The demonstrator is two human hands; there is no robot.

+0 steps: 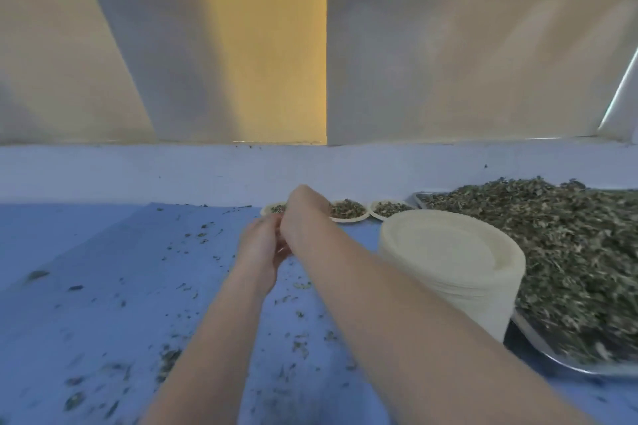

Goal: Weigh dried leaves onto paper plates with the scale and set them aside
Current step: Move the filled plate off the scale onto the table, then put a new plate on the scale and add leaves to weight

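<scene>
Both hands [276, 235] meet over the filled plates' [347, 210] left-right row; their grip is unclear.

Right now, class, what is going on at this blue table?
A person reaches forward with both hands to the far edge of the blue table. The left hand and right hand meet at a filled paper plate, partly hidden behind them, so the grip is unclear. Two more filled plates sit beside it in a row. A stack of empty plates and a metal tray heaped with dried leaves stand at right. No scale is visible.
</scene>
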